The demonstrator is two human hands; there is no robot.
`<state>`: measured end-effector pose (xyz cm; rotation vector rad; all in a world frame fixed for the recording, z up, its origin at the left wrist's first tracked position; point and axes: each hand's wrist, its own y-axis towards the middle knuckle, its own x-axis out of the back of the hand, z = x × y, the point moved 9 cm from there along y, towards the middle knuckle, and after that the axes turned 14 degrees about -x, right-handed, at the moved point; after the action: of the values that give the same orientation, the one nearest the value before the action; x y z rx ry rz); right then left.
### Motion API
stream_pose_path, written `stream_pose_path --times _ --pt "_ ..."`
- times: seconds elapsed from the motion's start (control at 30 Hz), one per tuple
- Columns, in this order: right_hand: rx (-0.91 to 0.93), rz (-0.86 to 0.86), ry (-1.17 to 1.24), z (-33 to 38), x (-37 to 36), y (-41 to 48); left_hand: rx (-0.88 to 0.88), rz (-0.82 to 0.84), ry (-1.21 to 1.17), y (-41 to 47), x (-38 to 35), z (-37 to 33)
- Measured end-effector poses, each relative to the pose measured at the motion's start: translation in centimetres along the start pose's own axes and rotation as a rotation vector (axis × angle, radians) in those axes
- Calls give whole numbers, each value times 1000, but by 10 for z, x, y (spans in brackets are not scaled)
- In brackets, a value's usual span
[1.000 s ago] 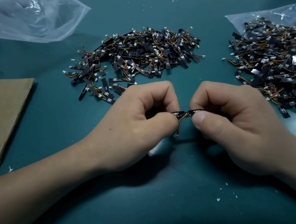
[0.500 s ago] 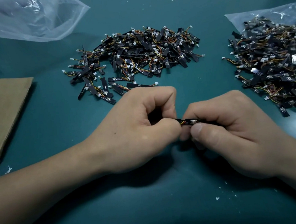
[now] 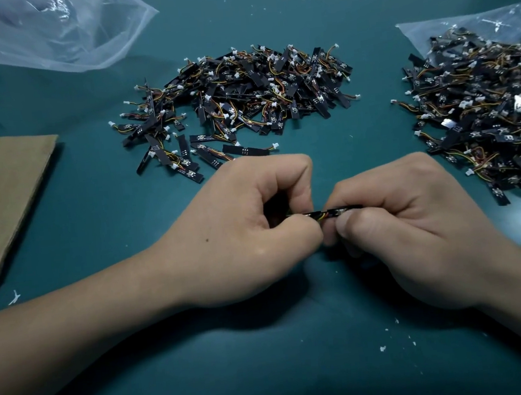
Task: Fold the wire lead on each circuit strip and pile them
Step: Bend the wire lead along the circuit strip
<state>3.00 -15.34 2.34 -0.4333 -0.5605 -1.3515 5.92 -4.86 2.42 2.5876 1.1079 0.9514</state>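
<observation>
Both hands are pinched tight on one circuit strip (image 3: 348,209), held just above the surface (image 3: 269,371) on the near side of the folded pile (image 3: 243,94). The left hand (image 3: 240,228) nips one end, the right hand (image 3: 415,230) the other. It looks feather-light: thin stiffish board, soft wire lead (image 3: 321,217). I'd hold the board's edges and bend the wire gently near its joint.

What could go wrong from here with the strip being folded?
1. The left hand and right hand pinch the circuit strip close together around its wires; a sharp bend may strain them where they join it.
2. The middle pile and the right pile on the plastic bag look alike, so this strip could land in the wrong one.
</observation>
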Motion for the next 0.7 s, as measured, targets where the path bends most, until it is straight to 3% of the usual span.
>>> stream_pose_path --times 0.43,0.7 --pt "34 9 -39 2 -2 -2 -86 -7 78 0 3 -11" --pt "180 103 27 11 -2 -7 -140 -62 -45 -4 8 -18"
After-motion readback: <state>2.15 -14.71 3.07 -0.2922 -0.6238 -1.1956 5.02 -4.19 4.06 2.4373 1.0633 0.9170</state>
